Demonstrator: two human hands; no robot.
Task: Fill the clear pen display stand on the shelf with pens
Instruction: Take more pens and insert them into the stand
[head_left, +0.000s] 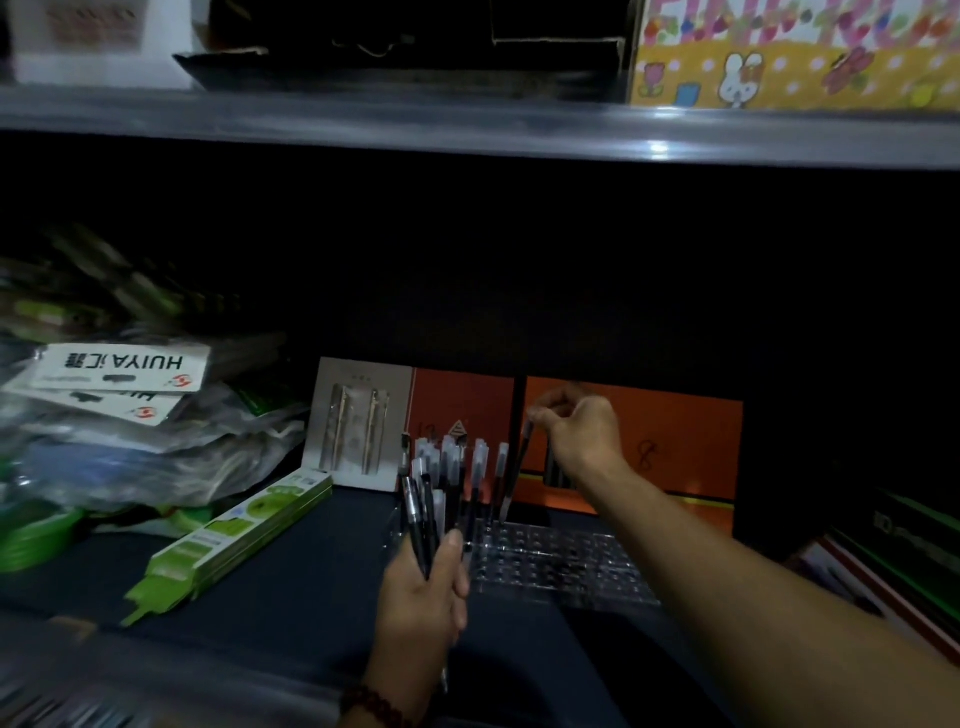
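The left hand (423, 587) grips low; right hand (582, 431) (arm outstretched) pinches.

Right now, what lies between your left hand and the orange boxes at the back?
In the head view, the clear perforated pen stand, with capped black pens standing in it.

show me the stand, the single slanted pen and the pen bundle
stand (571, 566): head view, bare holed top
single pen (516, 473): head view, middle of its barrel
pen bundle (418, 525): head view, a black barrel low in the bunch
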